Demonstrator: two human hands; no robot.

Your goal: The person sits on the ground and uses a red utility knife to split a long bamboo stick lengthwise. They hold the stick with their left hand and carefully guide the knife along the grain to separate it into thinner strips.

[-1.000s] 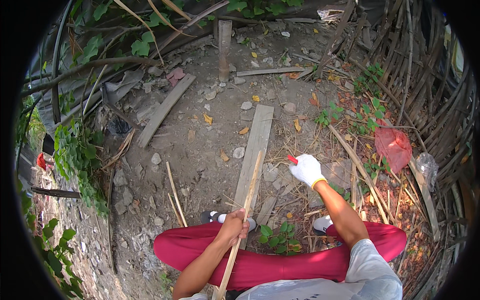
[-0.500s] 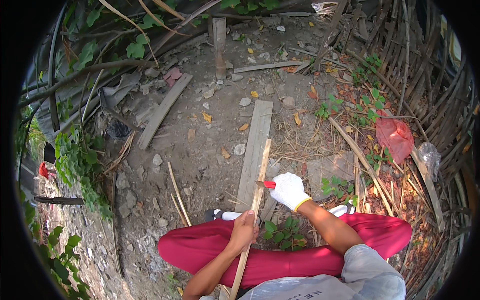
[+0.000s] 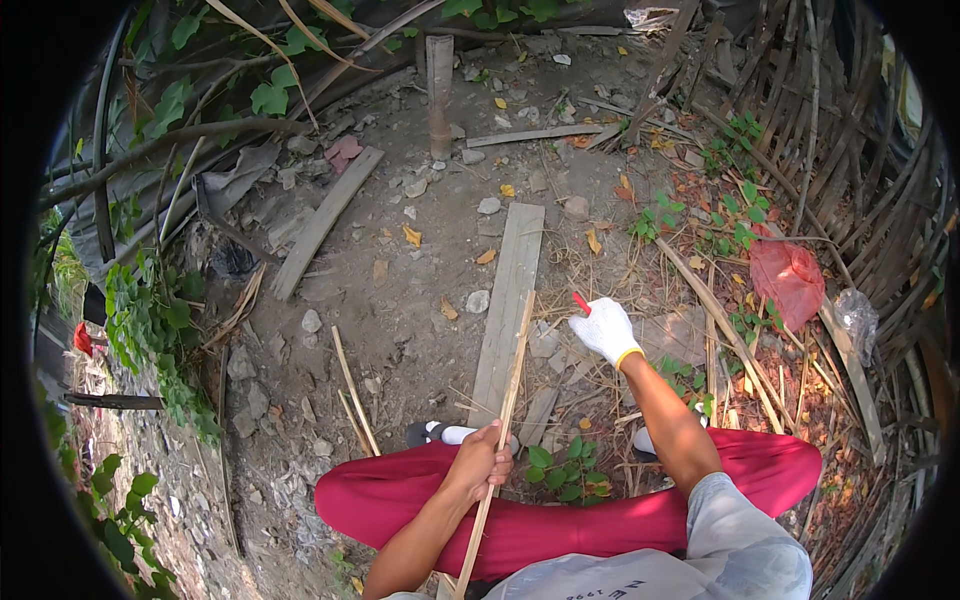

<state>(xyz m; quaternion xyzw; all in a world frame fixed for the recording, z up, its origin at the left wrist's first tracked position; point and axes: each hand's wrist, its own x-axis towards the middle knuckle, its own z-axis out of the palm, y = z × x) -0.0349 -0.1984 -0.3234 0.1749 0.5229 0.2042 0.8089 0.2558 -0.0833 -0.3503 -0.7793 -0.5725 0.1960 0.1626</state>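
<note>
My bare left hand (image 3: 484, 460) is wrapped round a long, pale wooden strip (image 3: 515, 372), which slants from my lap up and away in front of me. Its far end lies over a grey plank (image 3: 512, 265) on the ground. In a white glove with a yellow cuff, my right hand (image 3: 607, 330) is closed on a red-handled knife (image 3: 581, 302). The hand is off to the right of the strip, apart from it. Only the red handle shows plainly; I cannot make out the blade.
Another grey plank (image 3: 325, 222) lies at the far left, near a wooden post (image 3: 439, 98). Thin sticks (image 3: 354, 388) lie left of my legs. Right of me are a long pole (image 3: 722, 325), a red plastic bag (image 3: 785, 275) and a woven fence (image 3: 850, 150).
My right hand has moved off the wooden strip, up and to the right, carrying the knife. My left hand keeps its hold, and the strip's far end has shifted slightly left and nearer.
</note>
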